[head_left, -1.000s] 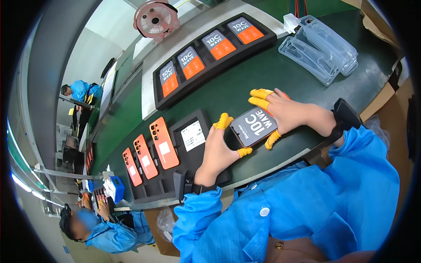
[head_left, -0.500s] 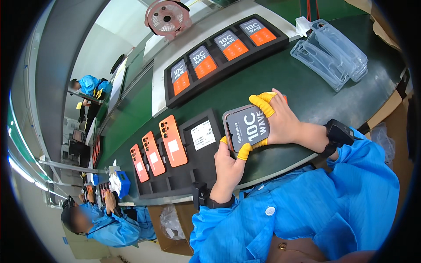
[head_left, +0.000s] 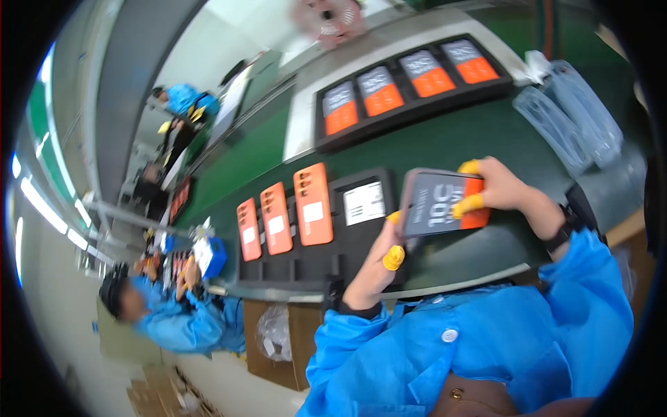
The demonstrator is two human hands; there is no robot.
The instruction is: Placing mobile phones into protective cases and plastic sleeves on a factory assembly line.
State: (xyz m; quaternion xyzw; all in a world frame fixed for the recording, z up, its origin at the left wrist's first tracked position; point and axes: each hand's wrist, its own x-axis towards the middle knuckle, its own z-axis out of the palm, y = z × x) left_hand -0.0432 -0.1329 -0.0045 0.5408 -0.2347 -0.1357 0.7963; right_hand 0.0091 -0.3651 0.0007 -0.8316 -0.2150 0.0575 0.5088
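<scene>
My right hand [head_left: 504,186] grips a smartphone [head_left: 425,201] by its right end, with yellow finger cots on the thumb and a finger. The phone is tilted, and its front carries a dark grey and orange printed film. At its left edge is my left hand [head_left: 375,271], a cotted fingertip beside the edge and the thumb held apart from the phone; its other fingers are hidden. Left of my hands lies a black compartment tray [head_left: 278,272] with three orange phones [head_left: 313,205], backs up with white labels. A white printed label [head_left: 364,202] lies in its right part.
Beyond, a second black tray [head_left: 410,108] holds several phones with grey and orange fronts. Clear plastic trays or covers [head_left: 577,118] lie at right. A pink fan [head_left: 326,17] stands at the back. A co-worker [head_left: 187,306] sits at left, near a blue bin [head_left: 210,257].
The view has shifted, so the bench appears further right. My left thumb has come off the phone. More of the phone's orange lower part now shows beside my right hand.
</scene>
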